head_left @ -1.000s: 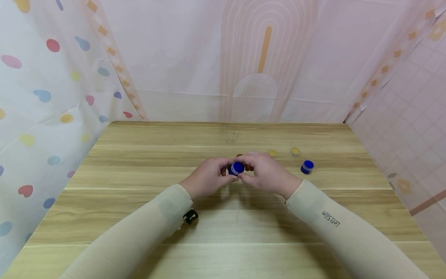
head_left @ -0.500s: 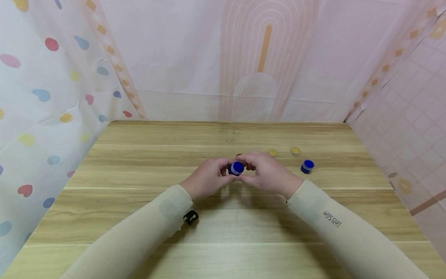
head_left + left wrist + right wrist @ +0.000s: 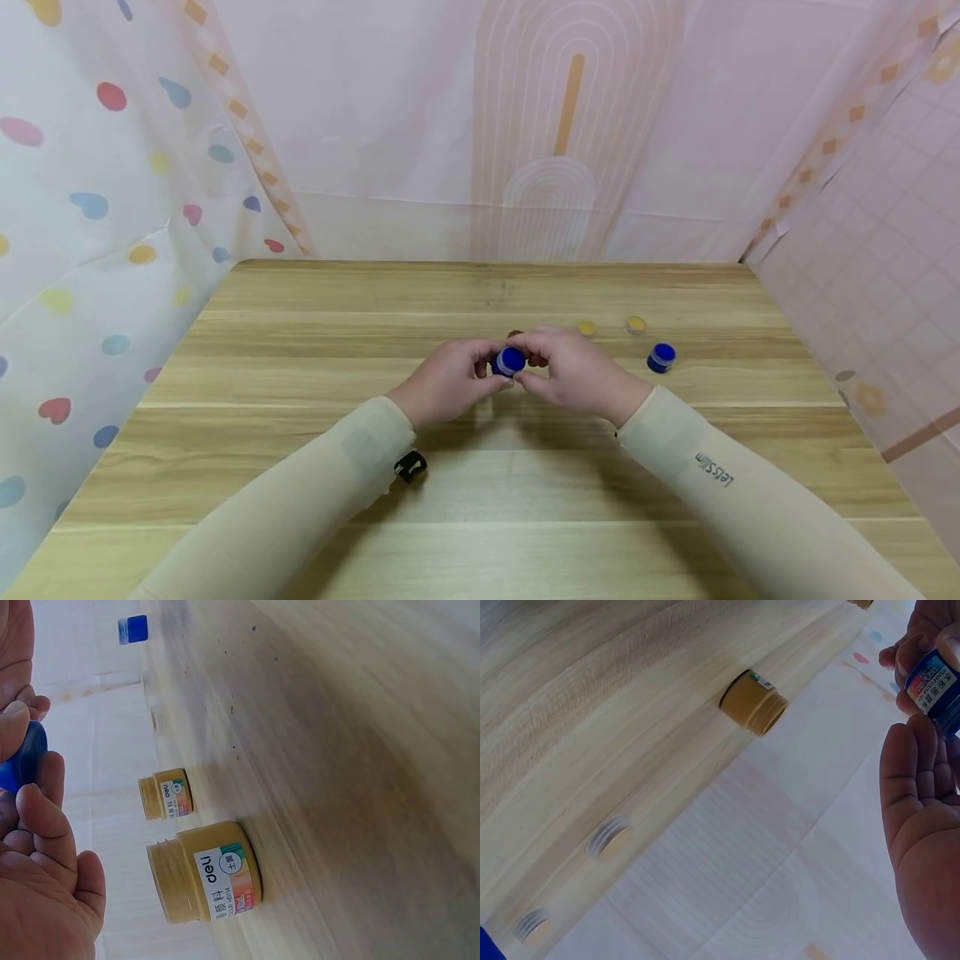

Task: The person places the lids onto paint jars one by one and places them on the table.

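A small blue paint jar (image 3: 510,362) is held between my two hands above the middle of the table. My left hand (image 3: 448,382) grips it from the left with fingers and thumb curled round its side. From the right, my right hand (image 3: 576,377) pinches it near the top, thumb in front and index finger behind. The right wrist view shows its printed label (image 3: 934,686) turned outward. In the left wrist view, only a blue end of the jar (image 3: 28,754) appears among the fingers.
A second blue jar (image 3: 662,357) stands on the right. Behind it lie two clear-sided yellow lids (image 3: 586,328) (image 3: 636,325). Two ochre paint jars (image 3: 206,874) (image 3: 166,793) without lids show in the left wrist view; in the head view the hands largely hide that area.
Hardly anything differs. Both hands stay at the same spot round the blue paint jar, which tilts very slightly; the things on the table have not moved.
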`<state>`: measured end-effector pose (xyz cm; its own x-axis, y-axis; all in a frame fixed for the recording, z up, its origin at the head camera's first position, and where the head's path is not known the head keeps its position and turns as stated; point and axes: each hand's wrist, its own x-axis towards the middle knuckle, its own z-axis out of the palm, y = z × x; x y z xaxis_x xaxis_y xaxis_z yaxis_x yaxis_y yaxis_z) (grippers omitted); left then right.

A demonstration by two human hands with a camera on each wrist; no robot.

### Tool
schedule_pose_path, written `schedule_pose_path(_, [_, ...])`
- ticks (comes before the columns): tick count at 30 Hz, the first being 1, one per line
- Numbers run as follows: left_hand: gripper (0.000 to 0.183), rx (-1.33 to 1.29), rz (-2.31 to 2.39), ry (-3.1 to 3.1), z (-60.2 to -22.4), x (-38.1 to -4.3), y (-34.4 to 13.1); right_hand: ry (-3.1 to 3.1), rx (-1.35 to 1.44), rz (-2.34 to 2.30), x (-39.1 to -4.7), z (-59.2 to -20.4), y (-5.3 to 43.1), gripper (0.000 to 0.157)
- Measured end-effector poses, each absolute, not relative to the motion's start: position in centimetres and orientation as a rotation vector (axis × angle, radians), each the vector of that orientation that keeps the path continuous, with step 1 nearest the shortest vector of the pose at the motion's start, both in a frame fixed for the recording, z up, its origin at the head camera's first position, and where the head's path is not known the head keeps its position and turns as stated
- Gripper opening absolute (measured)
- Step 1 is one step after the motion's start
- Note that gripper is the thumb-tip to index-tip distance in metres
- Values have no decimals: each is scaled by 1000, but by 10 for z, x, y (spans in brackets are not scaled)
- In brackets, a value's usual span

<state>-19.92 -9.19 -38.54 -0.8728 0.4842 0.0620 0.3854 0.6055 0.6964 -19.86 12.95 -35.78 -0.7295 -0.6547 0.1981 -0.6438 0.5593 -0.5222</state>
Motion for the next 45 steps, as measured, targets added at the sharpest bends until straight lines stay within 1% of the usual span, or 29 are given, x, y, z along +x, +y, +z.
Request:
schedule_pose_path(5, [32, 737, 1125, 2690, -384, -199, -91, 2754, -1096, -920, -197, -356, 128, 34])
schedule_pose_path(10, [26, 740, 1144, 2672, -384, -198, -91, 2748, -999, -949, -196, -356, 127, 28])
schedule_pose_path(11, [24, 736, 1145, 2670, -384, -198, -91, 2749, -979, -952, -196, -356, 127, 29])
schedule_pose_path(13, [23, 740, 1136, 2674, -385, -198, -92, 2754, -966, -955, -196, -357, 128, 36])
schedule_pose_path(16, [24, 739, 1126, 2689, -385, -199, -92, 2768, -1013, -945, -197, -357, 128, 43])
schedule_pose_path(18, [24, 741, 1118, 2698, -385, -199, -92, 2770, -1068, -946, -198, -357, 129, 45])
schedule_pose_path(22, [26, 746, 1106, 2701, -385, -200, -92, 2774, -1126, -934, -198, -358, 129, 41])
schedule_pose_path(30, [33, 746, 1103, 2703, -384, -201, -93, 2784, -1081, -896, -198, -358, 128, 38])
schedule_pose_path(36, [35, 749, 1085, 2719, -385, -201, -93, 2788, -1072, -891, -197, -358, 127, 35])
schedule_pose_path(39, [34, 739, 1081, 2720, -385, -201, -93, 2787, -1054, -904, -197, -358, 126, 33])
schedule_pose_path(43, [28, 728, 1089, 2709, -385, -201, -92, 2786, -1011, -928, -197, -359, 126, 28])
schedule_pose_path(45, [25, 733, 1095, 2703, -386, -201, -93, 2789, -1002, -929, -196, -359, 126, 29])
